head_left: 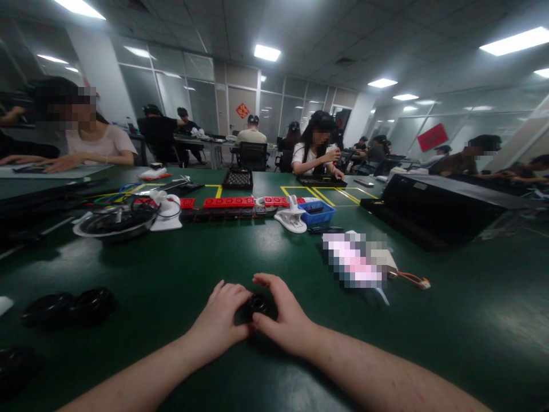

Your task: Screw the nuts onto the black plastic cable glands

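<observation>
In the head view, a small black ring-shaped part (258,303) with a round hole in its top sits low over the green table, between my two hands. My left hand (223,315) curls against its left side, fingers bent and thumb at the near edge. From the right, my right hand (285,312) cups it, the thumb in front and the index finger arched over the far side. The fingers partly hide the part, so its full shape does not show.
Black ring-shaped pieces (92,306) lie at the left. Farther back are a clear bowl (115,229), a white clip stand (291,217), a row of red blocks (229,202) and a blue bin (319,213). A large black box (446,206) stands right. Several people sit beyond.
</observation>
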A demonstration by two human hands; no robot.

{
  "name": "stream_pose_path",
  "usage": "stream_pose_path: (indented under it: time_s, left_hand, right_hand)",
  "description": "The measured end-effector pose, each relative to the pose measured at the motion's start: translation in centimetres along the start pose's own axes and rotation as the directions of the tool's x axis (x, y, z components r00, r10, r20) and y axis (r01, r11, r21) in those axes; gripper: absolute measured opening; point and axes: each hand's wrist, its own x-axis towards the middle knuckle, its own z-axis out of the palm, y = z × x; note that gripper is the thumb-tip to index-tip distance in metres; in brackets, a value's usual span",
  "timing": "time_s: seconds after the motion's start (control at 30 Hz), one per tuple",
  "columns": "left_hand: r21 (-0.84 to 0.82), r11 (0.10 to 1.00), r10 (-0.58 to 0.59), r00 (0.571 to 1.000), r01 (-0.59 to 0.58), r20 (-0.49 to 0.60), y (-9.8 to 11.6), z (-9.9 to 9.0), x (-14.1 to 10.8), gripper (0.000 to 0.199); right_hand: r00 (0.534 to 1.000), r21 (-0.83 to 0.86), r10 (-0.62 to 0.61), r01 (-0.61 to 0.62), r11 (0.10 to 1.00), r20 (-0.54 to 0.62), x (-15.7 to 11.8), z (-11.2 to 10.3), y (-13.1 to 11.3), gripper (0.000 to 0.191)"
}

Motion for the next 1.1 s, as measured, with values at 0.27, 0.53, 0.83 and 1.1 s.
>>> stream_pose_path:
  time_s: [0.27,0.53,0.83,1.1]
  left_hand:
    - [0.014,1.000,0.007,1.000,-0.007,-0.007,-0.03,0.14,0.00,0.020]
    - [-0.002,1.000,-0.002,1.000,0.002,0.003,-0.07,0.06,0.05,0.023]
    - [-0.001,1.000,-0.010,1.000,0.010,0.002,0.12,-0.01,0.07,0.024]
    - [0.008,1.000,-0.011,1.000,0.010,0.004,0.26,-0.04,0.00,0.020]
  right_hand:
    - [0.999,-0.001,0.027,-0.027,1.000,-0.022,-0.01,0.11,0.00,0.045]
    - [0.999,-0.003,0.033,-0.033,0.999,-0.026,-0.05,0.07,0.19,0.055]
    - [0.997,0.087,-0.070,0.066,0.994,0.034,-0.08,-0.19,-0.13,0.058]
    - [0.996,-0.014,0.072,-0.072,0.997,-0.045,0.09,0.23,0.24,0.044]
